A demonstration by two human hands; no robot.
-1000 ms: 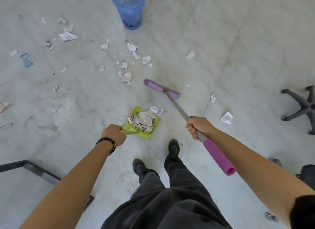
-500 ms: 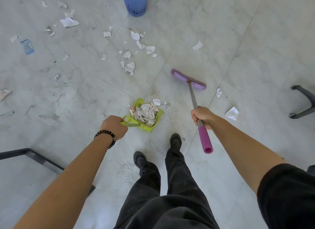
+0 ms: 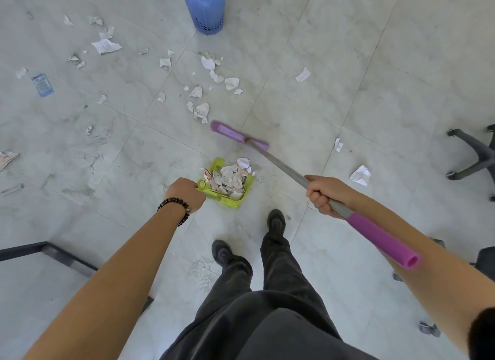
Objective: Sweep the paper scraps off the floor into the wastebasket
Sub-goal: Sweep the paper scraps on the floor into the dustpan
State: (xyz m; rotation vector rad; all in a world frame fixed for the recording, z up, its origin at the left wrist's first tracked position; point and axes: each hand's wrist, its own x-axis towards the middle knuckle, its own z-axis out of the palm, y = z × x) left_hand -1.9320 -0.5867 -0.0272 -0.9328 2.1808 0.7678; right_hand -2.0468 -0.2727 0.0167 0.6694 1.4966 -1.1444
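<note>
Left hand (image 3: 184, 195): fist wrapped around the handle of the green dustpan (image 3: 227, 184), which sits low on the floor just ahead of the feet.
Right hand (image 3: 322, 193): fingers curled tight around the grey shaft of the broom (image 3: 278, 162), just above the purple grip.
Dustpan load: already heaped with paper, one piece perched at its far rim.
Broom head (image 3: 239, 135): purple bar lying across the floor just beyond the dustpan's mouth, long axis running from far-left to near-right; shaft slants back to the right hand.
Nearest scraps (image 3: 199, 110): a loose cluster on the floor just past the left end of the broom head, on the far side of it from the dustpan.
Key relation: that cluster, the broom head and the dustpan mouth lie nearly in one line running toward the feet, so a pull toward the person would likely carry paper into the pan.
Nearer hand: the right, through the broom; the left only steadies the pan.
Other scraps: more toward the far-left part of the floor, and two pieces (image 3: 360, 175) off to the right, beside the right hand.
Wastebasket (image 3: 206, 10): blue, upright at the far edge of the floor, well apart from the dustpan.
Judged stage: midway; emptying not yet done.
</note>
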